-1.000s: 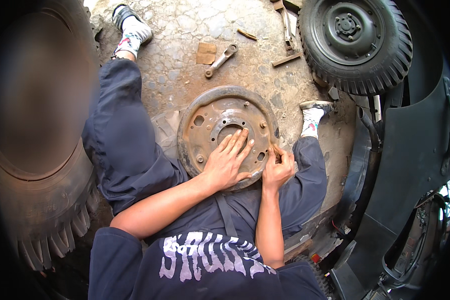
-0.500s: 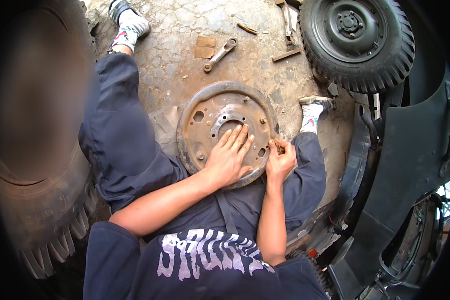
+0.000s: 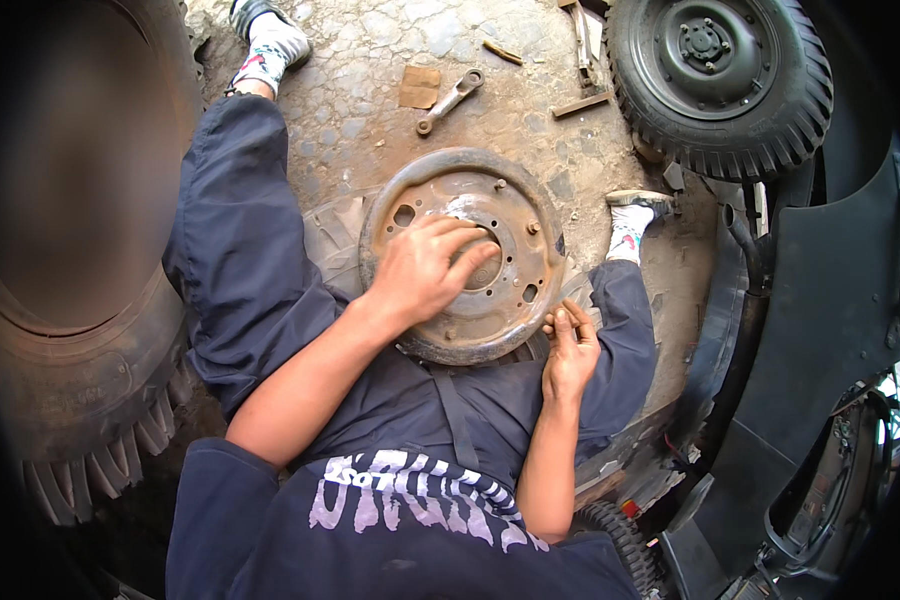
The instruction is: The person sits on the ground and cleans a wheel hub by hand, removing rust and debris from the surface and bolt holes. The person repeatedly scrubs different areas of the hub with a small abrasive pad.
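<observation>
A round rusty metal plate (image 3: 530,300) with a raised rim, a centre hole and several smaller holes lies between my legs. Over its middle is my left hand (image 3: 425,265), fingers bent and thumb apart, covering part of the centre hole. My right hand (image 3: 572,360) is just off the plate's lower right rim, its fingers curled and pinched together. Whatever its fingertips hold, if anything, is too small to make out. A grey ridged thing (image 3: 336,235) shows from under the plate's left side.
Beyond the plate, a metal link arm (image 3: 451,102), a brown cardboard piece (image 3: 420,87) and a short metal bar (image 3: 583,104) lie on the cracked ground. A wheel with a tyre (image 3: 660,135) is at upper right, dark vehicle bodywork (image 3: 820,290) at right, a large tyre (image 3: 100,380) at left.
My left hand has gone from lying flat on the plate to bent fingers farther up and left. My right hand has drawn slightly down, away from the rim.
</observation>
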